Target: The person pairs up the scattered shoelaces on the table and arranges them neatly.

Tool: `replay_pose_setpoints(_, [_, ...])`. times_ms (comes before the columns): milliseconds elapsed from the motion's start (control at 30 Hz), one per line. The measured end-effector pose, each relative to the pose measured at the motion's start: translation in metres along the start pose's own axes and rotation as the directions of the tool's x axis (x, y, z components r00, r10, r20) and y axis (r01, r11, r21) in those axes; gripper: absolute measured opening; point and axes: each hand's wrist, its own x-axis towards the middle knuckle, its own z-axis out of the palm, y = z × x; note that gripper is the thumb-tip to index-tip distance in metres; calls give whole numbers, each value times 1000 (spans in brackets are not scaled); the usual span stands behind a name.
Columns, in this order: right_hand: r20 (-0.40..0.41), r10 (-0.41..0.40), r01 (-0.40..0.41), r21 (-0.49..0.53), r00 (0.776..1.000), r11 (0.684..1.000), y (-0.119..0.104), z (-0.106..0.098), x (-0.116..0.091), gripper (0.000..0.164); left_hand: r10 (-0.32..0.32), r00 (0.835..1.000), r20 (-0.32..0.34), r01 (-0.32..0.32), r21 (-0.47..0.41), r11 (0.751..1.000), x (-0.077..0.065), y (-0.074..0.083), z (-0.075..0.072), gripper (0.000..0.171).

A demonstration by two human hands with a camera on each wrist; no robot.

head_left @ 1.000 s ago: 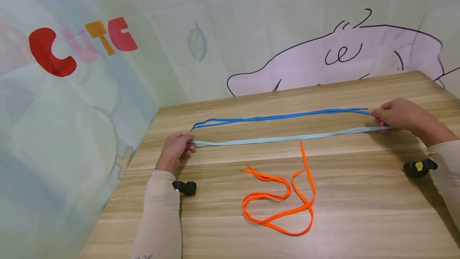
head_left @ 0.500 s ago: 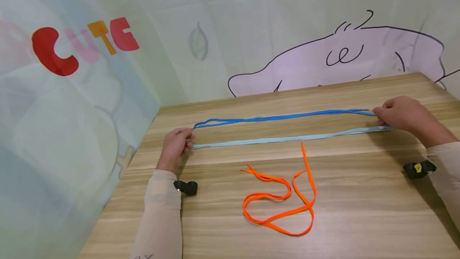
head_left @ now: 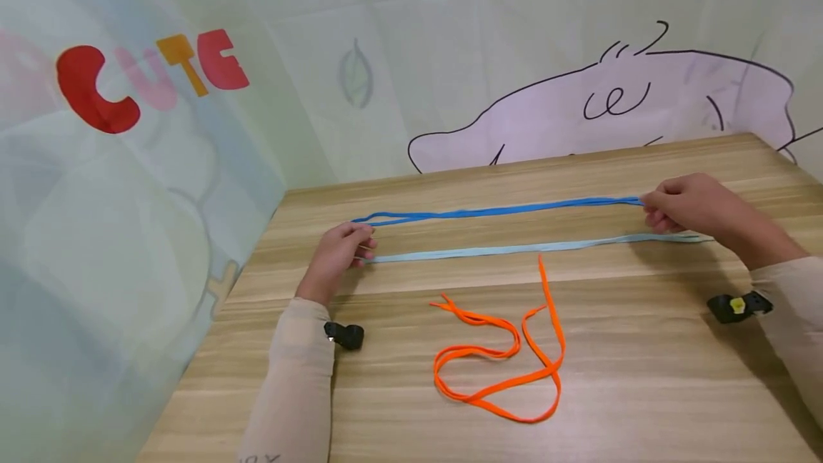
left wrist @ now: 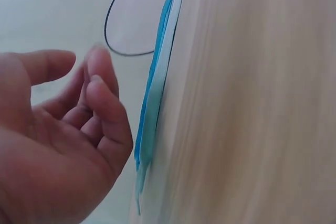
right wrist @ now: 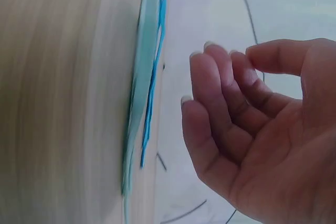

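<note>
Two flat shoelaces lie stretched side by side across the table: a blue shoelace (head_left: 508, 211) farther back and a pale blue shoelace (head_left: 501, 251) in front of it. My left hand (head_left: 337, 252) hovers by their left ends and hides the tip of the pale one. In the left wrist view its fingers are loosely bent, thumb apart, with no lace between them. Over the right ends is my right hand (head_left: 694, 209), hiding the blue lace's tip. The right wrist view shows its fingers (right wrist: 205, 77) relaxed and holding nothing, clear of both laces.
An orange shoelace (head_left: 508, 381) lies in loose curves nearer me on the wooden table (head_left: 643, 377). Printed cloth (head_left: 386, 56) hangs behind the table and on its left. Each wrist wears a small black camera (head_left: 347, 336).
Both hands have left the pale blue lace and moved inward, the left one rightward and the right one leftward, up by the blue lace's ends. The orange lace stays put.
</note>
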Motion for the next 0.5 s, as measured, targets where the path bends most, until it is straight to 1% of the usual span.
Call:
replay_pose_setpoints(67, [15, -13, 12, 19, 1000, 1000, -5, 4, 0, 39, 12, 999, 41, -13, 27, 1000, 0, 2, 5, 37])
replay_pose_setpoints(167, [37, -33, 32, 24, 999, 999, -11, 10, 0, 38, 21, 996, 82, -25, 48, 999, 0, 3, 11, 35])
replay_pose_setpoints(333, [59, -50, 50, 5, 997, 999, -22, 19, -1, 32, 36, 993, 116, -44, 72, 996, -1, 7, 19, 33])
replay_pose_setpoints(500, [89, -73, 72, 16, 993, 997, -31, 31, -2, 27, 50, 987, 155, -64, 87, 994, -1, 10, 27, 33])
